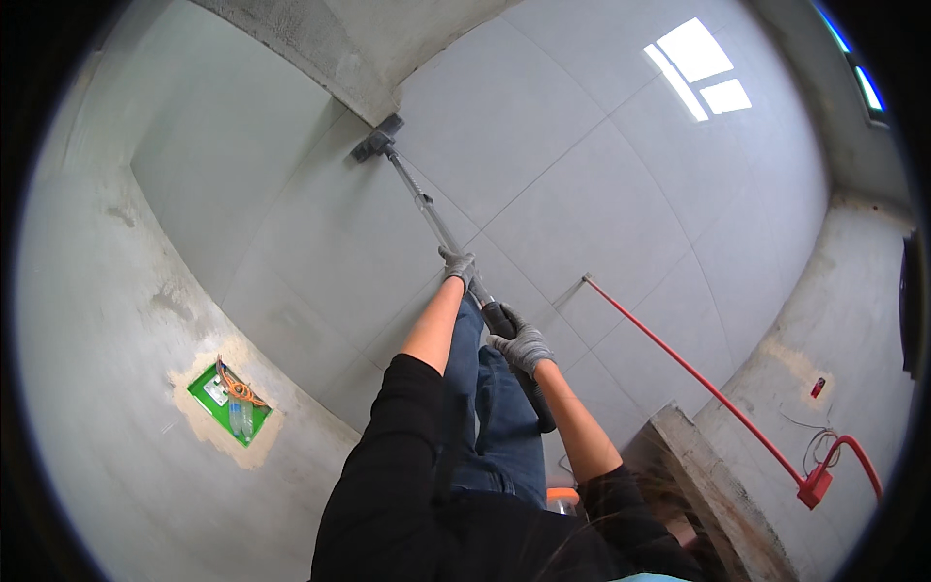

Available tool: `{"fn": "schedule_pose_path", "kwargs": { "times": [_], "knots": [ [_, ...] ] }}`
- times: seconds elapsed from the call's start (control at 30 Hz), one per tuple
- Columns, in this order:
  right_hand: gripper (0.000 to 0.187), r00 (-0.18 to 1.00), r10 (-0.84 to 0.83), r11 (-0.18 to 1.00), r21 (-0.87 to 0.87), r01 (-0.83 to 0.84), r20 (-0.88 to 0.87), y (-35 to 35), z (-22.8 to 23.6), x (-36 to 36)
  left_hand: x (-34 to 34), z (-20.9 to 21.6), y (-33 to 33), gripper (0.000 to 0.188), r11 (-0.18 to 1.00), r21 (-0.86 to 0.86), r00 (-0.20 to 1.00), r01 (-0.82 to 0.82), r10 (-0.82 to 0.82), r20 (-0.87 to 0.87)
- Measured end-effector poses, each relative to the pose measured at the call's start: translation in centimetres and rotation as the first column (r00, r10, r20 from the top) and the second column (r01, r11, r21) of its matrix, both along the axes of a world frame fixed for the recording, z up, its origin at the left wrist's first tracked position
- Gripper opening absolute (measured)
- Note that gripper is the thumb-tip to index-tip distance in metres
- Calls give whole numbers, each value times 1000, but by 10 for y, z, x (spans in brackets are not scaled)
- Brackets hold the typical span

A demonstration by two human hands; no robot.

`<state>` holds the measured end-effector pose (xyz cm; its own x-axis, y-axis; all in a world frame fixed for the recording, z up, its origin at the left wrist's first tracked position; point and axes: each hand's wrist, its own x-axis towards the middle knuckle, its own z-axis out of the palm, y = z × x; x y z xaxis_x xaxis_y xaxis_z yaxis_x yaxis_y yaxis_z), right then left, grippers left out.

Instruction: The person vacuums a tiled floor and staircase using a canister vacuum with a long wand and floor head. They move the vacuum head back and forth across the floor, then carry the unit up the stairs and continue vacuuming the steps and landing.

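A vacuum cleaner wand (427, 206) slants from my body toward the far left, its metal tube ending in a dark floor head (377, 139). The head rests on the grey tiles against the corner of a concrete wall end. My left hand (458, 266), in a grey work glove, wraps round the tube partway down. Nearer to me, my right hand (524, 343), gloved alike, grips the black handle (498, 318). A dark hose (539, 405) runs back from the handle beside my right leg.
Large grey tiles (572, 179) cover the floor. A red pipe (693, 373) crosses on the right to a red box (815, 487). A rough concrete edge (718, 485) stands near right. In the left wall sits a green box (231, 401) with orange wires. An orange-rimmed container (562, 499) is by my legs.
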<state>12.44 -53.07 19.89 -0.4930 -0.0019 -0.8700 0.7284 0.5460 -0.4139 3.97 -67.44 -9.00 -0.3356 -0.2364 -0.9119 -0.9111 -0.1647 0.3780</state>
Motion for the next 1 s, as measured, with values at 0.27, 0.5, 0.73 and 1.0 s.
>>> {"fn": "schedule_pose_path", "kwargs": {
  "times": [0.27, 0.5, 0.73, 1.0],
  "knots": [
    [78, 989, -59, 998, 8, 61, -136, 44, -16, 48, 41, -3, 47, 70, 975, -57, 972, 213, -205, 114],
    [78, 996, -15, 988, 149, 28, -89, 175, 4, 193, 164, -2, 161, 90, 881, 112, 859, 460, -473, 196],
    [79, 988, -73, 975, 219, 41, 139, 354, 28, 424, 427, -31, 347, 88, 864, 229, 881, 447, -470, 50],
    [78, 918, -340, 918, 281, 279, 202, 455, 147, 647, 728, 38, 540, 57, 604, 468, 638, 645, -763, 104]
  ]
}}
